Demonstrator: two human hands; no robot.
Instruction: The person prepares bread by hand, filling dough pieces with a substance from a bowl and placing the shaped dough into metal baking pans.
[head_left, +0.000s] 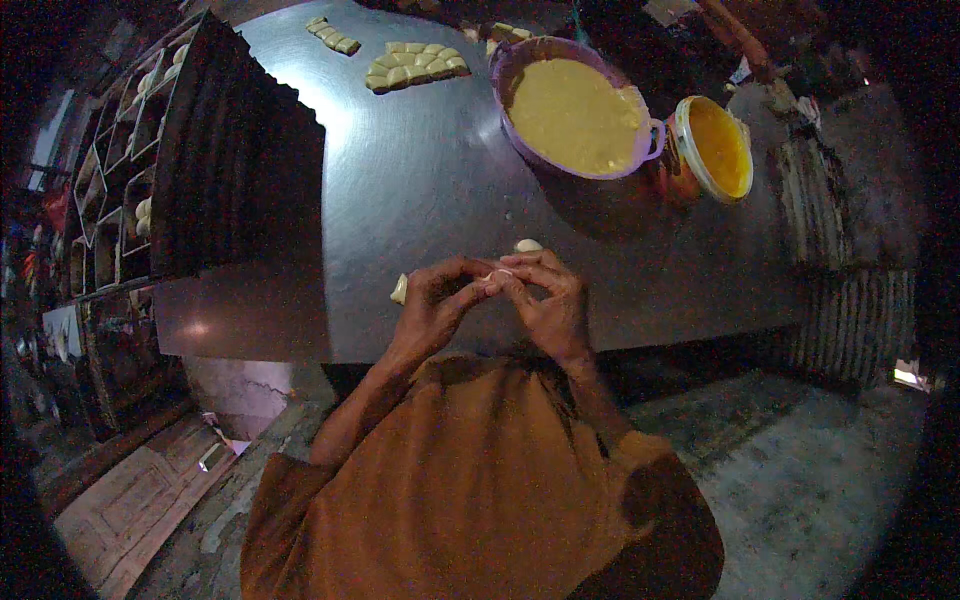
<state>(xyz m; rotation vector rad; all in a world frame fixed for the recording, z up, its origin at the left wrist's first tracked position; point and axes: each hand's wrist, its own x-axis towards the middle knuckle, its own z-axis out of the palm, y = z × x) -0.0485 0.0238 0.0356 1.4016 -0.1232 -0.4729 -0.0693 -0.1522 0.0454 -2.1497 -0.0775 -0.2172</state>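
Over the near part of the metal table (pixel 420 185), my left hand (pixel 440 297) and my right hand (pixel 552 298) meet fingertip to fingertip. Both are closed in a pinch on a small pale piece of dough (pixel 497 276), mostly covered by my fingers. A light yellow dough piece (pixel 400 290) shows just left of my left hand, partly behind it. Just beyond my right fingers lies a small whitish ball (pixel 527 245), probably dough.
Pale dough pieces sit in a block (pixel 415 66) and a short row (pixel 333 36) at the far side. A purple basin (pixel 506 120) holds a yellow mass, beside a yellow-lined bucket (pixel 684 135). At left stands a dark rack (pixel 225 160). Another person's arm (pixel 735 35) shows far right.
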